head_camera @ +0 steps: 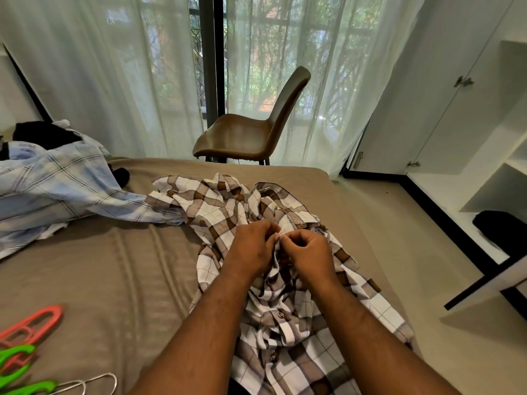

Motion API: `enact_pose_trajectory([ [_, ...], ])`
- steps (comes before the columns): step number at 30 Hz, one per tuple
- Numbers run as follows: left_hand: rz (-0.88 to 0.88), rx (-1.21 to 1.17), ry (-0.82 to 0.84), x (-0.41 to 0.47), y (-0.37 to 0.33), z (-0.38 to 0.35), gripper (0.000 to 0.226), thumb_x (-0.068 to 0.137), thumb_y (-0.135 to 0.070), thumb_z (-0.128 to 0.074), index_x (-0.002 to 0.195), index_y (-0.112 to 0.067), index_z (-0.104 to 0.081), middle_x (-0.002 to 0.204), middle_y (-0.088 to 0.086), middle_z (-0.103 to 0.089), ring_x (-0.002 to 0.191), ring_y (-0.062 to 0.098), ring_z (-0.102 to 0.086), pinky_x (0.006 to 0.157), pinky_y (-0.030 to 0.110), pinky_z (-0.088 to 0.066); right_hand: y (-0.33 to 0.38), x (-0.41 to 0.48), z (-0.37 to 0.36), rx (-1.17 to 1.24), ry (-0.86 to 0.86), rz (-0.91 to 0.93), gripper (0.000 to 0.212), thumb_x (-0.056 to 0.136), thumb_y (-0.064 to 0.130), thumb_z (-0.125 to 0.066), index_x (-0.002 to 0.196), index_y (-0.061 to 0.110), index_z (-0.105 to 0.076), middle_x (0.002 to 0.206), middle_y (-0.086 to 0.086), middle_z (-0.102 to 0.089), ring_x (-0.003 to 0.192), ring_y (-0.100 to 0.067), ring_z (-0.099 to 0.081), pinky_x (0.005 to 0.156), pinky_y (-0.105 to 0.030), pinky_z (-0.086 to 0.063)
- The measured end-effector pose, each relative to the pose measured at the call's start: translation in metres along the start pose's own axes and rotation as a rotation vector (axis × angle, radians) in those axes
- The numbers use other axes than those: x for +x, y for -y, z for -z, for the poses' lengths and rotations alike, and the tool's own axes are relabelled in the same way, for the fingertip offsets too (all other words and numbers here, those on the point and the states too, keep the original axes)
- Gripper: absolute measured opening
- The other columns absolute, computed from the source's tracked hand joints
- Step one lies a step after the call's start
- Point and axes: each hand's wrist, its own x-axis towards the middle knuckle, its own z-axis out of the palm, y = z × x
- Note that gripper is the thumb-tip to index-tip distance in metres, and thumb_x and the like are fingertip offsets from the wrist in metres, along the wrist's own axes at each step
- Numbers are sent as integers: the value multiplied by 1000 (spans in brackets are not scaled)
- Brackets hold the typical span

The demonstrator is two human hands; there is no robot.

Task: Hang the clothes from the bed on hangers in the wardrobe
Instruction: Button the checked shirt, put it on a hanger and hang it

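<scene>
1. This is a bedroom in a home: a bed (119,275) with a taupe cover fills the lower half of the frame.
2. A brown checked shirt (216,212) at the centre, a blue checked shirt (57,181) at the left and plastic hangers (20,351) at the lower left lie on it.
3. A white wardrobe (445,115) with open shelves stands at the right.
4. Sheer curtains (99,81) cover a window across the top, with a brown chair (245,135) in front of them.

Left hand (251,246), right hand (309,253) pinch brown plaid shirt (228,212) on bed (114,266).

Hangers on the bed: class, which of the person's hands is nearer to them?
Left. The left hand pinches the checked shirt on the side toward the hangers; the right hand pinches it beyond.
</scene>
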Motion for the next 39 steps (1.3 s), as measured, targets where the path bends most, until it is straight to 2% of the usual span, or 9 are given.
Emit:
enact_pose_trajectory([
  [6, -127, 52, 21, 0, -10, -2, 33, 97, -10, -60, 130, -15, -65, 119, 5, -71, 107, 15, -67, 95, 33, -56, -1, 0, 1, -148, -68, 72, 11, 91, 20, -71, 80, 21, -69, 71, 3, -69, 59, -2, -60, 53, -13, -45],
  [11, -25, -104, -35, -2, -5, -3, 33, 92, -15, -70, 124, -25, -68, 100, -8, -72, 87, -2, -66, 78, 7, -51, -3, -3, 3, -201, -122, 241, 11, 89, 18, -72, 81, 22, -68, 72, 6, -66, 66, -5, -62, 58, -13, -49],
  [14, 123, -330, -80, -3, -2, -7, 30, 90, -12, -72, 115, -28, -72, 84, -11, -70, 79, -1, -68, 70, 11, -54, -5, -4, 0, -184, -165, 303, 9, 88, 16, -72, 82, 20, -68, 72, 7, -65, 66, -6, -62, 58, -14, -50],
  [17, 259, -568, -96, -6, -4, -12, 27, 90, -5, -70, 109, -23, -74, 72, -3, -67, 70, 15, -67, 70, 30, -61, -4, -8, -6, -18, -205, 192, 7, 89, 16, -72, 83, 19, -71, 71, 2, -69, 65, -6, -65, 58, -18, -53],
  [21, 348, -752, -137, -5, -6, -11, 22, 92, -6, -69, 110, -18, -73, 88, 10, -75, 80, 19, -73, 76, 36, -62, -5, -8, -15, 262, -75, -92, 14, 93, 21, -69, 82, 14, -75, 71, -10, -73, 61, -24, -66, 55, -36, -54],
  [25, 187, -493, -159, -3, -3, -11, 19, 91, -18, -73, 109, -24, -73, 90, -8, -74, 86, 1, -70, 78, 25, -61, -4, -15, -10, 246, -104, -99, 19, 97, 32, -66, 88, 18, -74, 71, -4, -73, 59, -18, -67, 55, -34, -56],
  [29, 96, -324, -132, -4, -4, -13, 20, 91, -23, -74, 109, -27, -69, 89, -13, -69, 84, -7, -64, 67, 4, -50, 0, -9, 1, 232, -56, -67, 19, 94, 33, -70, 97, 15, -75, 81, -3, -76, 68, -15, -72, 64, -28, -61],
  [35, 53, -324, -75, -5, 3, -12, 24, 92, -17, -71, 112, -29, -67, 92, -12, -68, 86, -7, -64, 70, 5, -48, 3, -4, 3, 727, 81, -491, 13, 98, 13, -63, 96, 5, -72, 73, -6, -67, 62, -12, -59, 57, -24, -54],
  [39, 75, -282, -18, -9, 3, -13, 15, 94, -22, -69, 108, -29, -69, 92, -15, -70, 86, -7, -64, 70, 5, -48, -2, -10, 9, 583, 32, -397, 15, 98, 16, -64, 94, 5, -73, 71, -6, -66, 61, -13, -58, 56, -25, -51],
])
